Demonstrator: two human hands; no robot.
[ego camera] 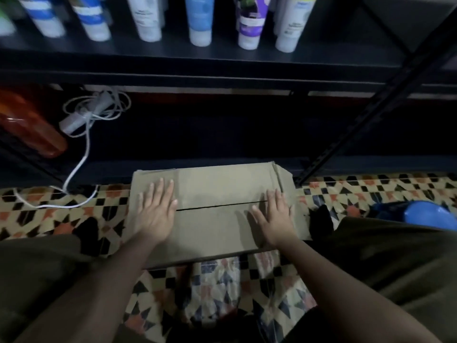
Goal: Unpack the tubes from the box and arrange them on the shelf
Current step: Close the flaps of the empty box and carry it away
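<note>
A brown cardboard box (pixel 215 191) lies on the patterned floor in front of me, its two top flaps folded down with a thin dark slit between them. My left hand (pixel 157 209) rests flat on the left end of the lid, fingers straight. My right hand (pixel 274 214) lies flat on the right end, fingers spread. Several tubes stand cap-down on the dark shelf (pixel 222 58) above: blue-and-white ones (pixel 91 18), a white one (pixel 147 18), a light blue one (pixel 200 21), a purple one (pixel 251 23) and a white one with a yellow end (pixel 294 23). The box's contents are hidden.
An orange bottle (pixel 29 122) and a coiled white cable with a power strip (pixel 91 110) lie on the lower shelf at left. A black diagonal brace (pixel 376 112) crosses at right. A blue object (pixel 427 214) sits on the floor by my right knee.
</note>
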